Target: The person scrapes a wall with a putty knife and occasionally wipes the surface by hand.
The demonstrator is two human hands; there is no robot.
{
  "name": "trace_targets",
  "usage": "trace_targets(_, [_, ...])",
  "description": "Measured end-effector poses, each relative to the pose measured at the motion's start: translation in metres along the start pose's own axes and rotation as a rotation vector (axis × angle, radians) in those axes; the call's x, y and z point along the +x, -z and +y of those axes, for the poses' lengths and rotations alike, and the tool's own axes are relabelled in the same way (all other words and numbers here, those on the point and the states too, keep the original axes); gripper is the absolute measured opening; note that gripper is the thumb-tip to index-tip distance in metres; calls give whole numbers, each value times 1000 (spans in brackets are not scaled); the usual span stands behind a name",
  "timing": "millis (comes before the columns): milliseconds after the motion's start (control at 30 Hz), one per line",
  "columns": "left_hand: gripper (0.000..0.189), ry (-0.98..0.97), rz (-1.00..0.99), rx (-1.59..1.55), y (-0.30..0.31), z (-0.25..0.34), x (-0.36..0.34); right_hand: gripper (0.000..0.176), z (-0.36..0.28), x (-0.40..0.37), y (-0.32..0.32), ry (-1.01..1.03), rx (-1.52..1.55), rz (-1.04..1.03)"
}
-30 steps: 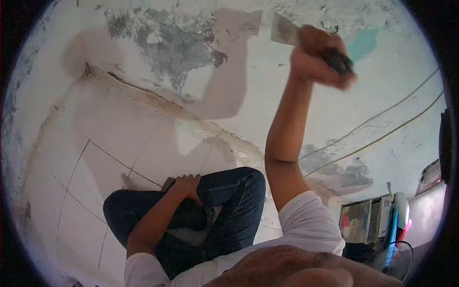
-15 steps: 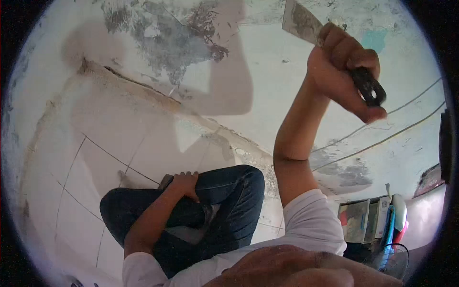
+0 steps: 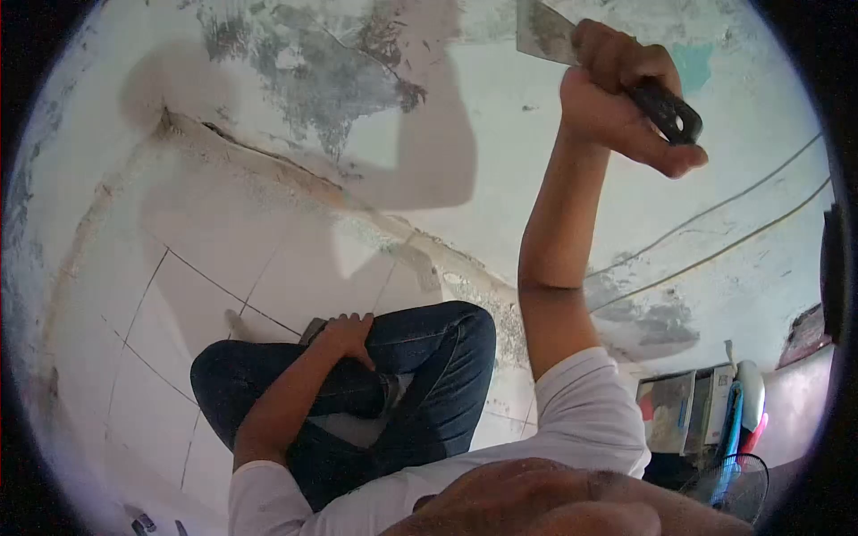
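Right hand (image 3: 617, 94) fisted around scraper (image 3: 543, 32), blade seemingly touching wall (image 3: 500, 125).

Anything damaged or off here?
Yes, the wall is damaged. Paint has flaked to bare grey: one patch top centre, a second patch lower right beside the cables. The wall-floor seam is ragged and stained. The right hand grips a scraper.

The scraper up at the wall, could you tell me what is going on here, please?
A person sits cross-legged on the tiled floor, facing a wall with flaking paint. Their right hand grips a scraper by its dark handle, the blade raised to the wall. Their left hand rests on the jeans. A fan stands at the right.
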State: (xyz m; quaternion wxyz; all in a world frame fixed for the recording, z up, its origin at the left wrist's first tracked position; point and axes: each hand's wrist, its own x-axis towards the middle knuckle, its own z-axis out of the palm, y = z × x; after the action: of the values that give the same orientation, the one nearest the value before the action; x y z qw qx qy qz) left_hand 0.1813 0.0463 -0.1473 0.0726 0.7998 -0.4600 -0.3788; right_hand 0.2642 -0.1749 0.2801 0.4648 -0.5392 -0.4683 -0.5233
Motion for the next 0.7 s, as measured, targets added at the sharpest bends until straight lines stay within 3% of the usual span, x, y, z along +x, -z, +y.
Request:
trace_targets(133, [121,16,8,2,2,7,-6,89,41,-11,24,-200,-78,-78])
trace_targets(300, [125,7,-9,0,-5,-2,14,89,49,4,30,184,-179,289])
trace_targets(367, [123,9,-20,31,-18,-2,10,88,36,-3,19,-119,-169,-211])
trace_targets(400, [124,4,6,29,-15,-4,11,86,28,-5,14,-133,-61,-64])
trace_targets(433, [126,-8,19,28,-15,-4,11,88,14,10,23,-6,90,-266])
trace_targets(500, [126,5,11,48,-7,-4,12,66,-22,19,4,58,293,-237])
trace_targets(533, [126,19,-19,57,-10,0,10,62,-17,11,-16,-37,59,49])
trace_targets(567, [126,16,-37,54,-13,3,6,64,86,-14,66,-486,610,334])
trace_targets(633, [124,24,-36,43,-3,4,3,68,79,5,63,-88,194,-362])
trace_targets(700, [124,31,-41,43,-6,4,1,73,-4,18,-6,-87,288,-135])
